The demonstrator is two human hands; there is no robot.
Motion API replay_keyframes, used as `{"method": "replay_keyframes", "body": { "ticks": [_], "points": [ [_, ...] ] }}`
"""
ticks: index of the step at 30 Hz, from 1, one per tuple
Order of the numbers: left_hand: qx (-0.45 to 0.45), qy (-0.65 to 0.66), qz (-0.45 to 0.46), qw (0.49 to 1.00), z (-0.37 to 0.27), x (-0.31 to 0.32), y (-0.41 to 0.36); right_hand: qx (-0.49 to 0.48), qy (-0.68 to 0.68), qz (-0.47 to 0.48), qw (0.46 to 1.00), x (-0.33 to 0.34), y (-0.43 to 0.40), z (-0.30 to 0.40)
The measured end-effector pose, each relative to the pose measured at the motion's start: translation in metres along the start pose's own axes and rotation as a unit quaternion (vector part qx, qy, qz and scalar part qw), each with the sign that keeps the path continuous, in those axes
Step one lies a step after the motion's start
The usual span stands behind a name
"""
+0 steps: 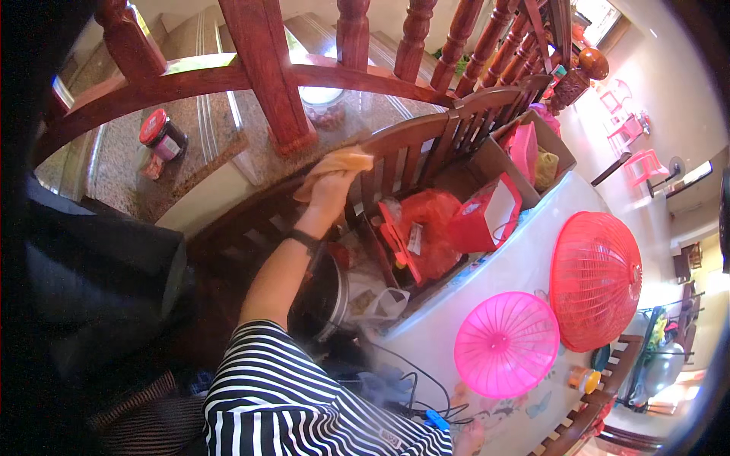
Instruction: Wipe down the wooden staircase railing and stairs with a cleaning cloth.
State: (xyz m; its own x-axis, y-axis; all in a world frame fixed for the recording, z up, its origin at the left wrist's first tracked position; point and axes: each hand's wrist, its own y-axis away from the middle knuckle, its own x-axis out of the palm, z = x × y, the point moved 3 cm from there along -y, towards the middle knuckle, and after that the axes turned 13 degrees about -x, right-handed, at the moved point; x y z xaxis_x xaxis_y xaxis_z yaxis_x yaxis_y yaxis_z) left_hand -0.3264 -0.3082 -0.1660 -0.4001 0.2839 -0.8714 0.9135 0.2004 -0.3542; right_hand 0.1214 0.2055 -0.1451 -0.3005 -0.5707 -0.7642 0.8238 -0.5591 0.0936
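Observation:
My left hand [331, 191], with a dark band on its wrist, is closed around a yellowish-brown cloth [353, 159]. The cloth lies at the top rail of a dark wooden bench back [416, 131], beside the foot of a red-brown wooden newel post [268, 74]. Beyond the railing, a jar with a red lid [162, 134] and a clear container with a pale lid [322, 105] stand on stone stair steps. At the bottom edge, what seems to be part of my right hand [470, 438] shows at the table, near a blue clip-like object [437, 420]; its fingers are unclear.
A pink mesh food cover [506, 345] and a red one [596, 282] rest on the covered table [416, 342], near an orange-lidded jar [583, 379]. Black cables run along it. The bench holds red bags [428, 228], a cardboard box [513, 154] and a round dark pot [325, 296]. Pink plastic chairs [627, 125] stand farther off.

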Motion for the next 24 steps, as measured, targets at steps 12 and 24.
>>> {"method": "replay_keyframes", "body": {
  "ticks": [12, 24],
  "points": [
    [-0.071, 0.162, 0.092, 0.98, -0.058, 0.069, -0.102, -0.009, 0.07, 0.022, 0.997, 0.03, -0.018, 0.0],
    [0.018, 0.223, 0.091, 0.971, -0.115, 0.11, -0.18, -0.002, 0.117, 0.052, 0.992, 0.05, -0.038, 0.007]
  ]
}}
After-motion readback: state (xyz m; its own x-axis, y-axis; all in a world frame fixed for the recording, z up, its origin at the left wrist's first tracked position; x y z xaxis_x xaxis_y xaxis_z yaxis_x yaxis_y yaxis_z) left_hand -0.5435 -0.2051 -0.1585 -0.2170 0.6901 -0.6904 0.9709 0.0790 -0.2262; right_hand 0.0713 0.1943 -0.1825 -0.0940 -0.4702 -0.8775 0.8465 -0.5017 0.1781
